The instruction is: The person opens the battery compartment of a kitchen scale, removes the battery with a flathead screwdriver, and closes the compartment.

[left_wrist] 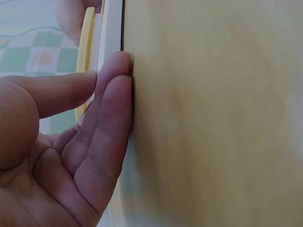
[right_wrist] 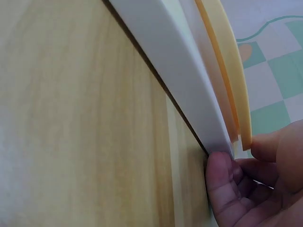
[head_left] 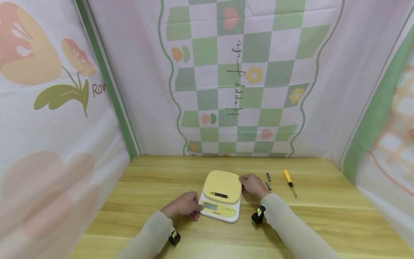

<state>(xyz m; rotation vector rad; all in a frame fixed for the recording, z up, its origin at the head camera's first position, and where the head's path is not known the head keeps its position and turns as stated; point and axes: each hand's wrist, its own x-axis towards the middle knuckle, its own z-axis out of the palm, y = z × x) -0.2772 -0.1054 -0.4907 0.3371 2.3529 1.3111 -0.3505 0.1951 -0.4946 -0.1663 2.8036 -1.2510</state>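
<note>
A yellow and white kitchen scale [head_left: 222, 184] lies upright on the wooden table, its display and buttons on the near side. My left hand [head_left: 185, 205] pinches its near left edge, with the thumb on top and the fingers at the underside. At the far right edge, my right hand [head_left: 253, 185] grips the scale between thumb and curled fingers. In the right wrist view, the thumb touches the yellow platform [right_wrist: 232, 71] and a fingertip meets the bottom of the white base [right_wrist: 175, 61]. The scale's underside is hidden.
Two small batteries [head_left: 268, 185] lie just right of my right hand. Farther right is a screwdriver [head_left: 288, 177] with a yellow and black handle. Printed fabric [head_left: 148, 118] hangs behind the table [head_left: 155, 172] and along both sides.
</note>
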